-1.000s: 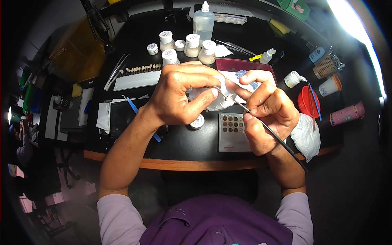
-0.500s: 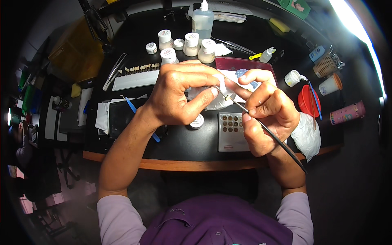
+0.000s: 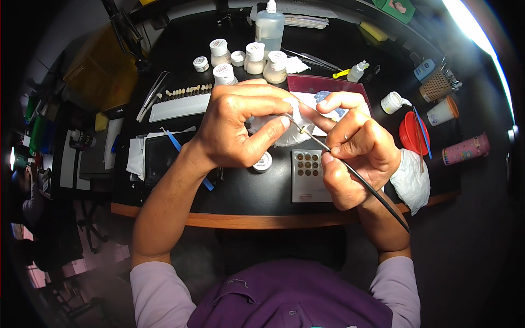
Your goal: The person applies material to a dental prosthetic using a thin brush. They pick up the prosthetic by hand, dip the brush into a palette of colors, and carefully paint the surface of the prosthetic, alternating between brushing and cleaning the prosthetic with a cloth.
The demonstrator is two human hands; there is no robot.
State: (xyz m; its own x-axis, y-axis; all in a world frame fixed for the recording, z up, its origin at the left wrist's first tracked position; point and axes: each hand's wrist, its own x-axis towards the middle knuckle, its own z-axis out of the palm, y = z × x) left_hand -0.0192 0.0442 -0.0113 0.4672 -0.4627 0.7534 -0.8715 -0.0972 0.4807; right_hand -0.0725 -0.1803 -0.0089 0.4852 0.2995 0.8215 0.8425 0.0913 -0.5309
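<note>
My left hand (image 3: 232, 126) is closed, with thumb and index finger pinching a thin metal holder (image 3: 294, 120). At the holder's tip sits a tiny yellowish piece (image 3: 302, 130) that looks like a dental crown; it is too small to make out fully. In a pen-like grip, my right hand (image 3: 366, 156) has a slim paintbrush (image 3: 383, 200) with a black handle and metal ferrule. Its tip meets or nearly meets the small piece. Behind the fingers lies crumpled white tissue (image 3: 289, 138), partly hidden.
Below the hands are a palette with small round discs (image 3: 309, 183) and a white-lidded jar (image 3: 262, 163). Powder bottles (image 3: 255, 59) and a squeeze bottle (image 3: 269, 30) stand behind. Left lies a tooth shade row (image 3: 188, 92); right, a red bowl (image 3: 411, 134) and white cloth (image 3: 411, 183).
Hardly anything differs. Both hands keep their holds, and the brush has shifted only slightly against the small piece.
</note>
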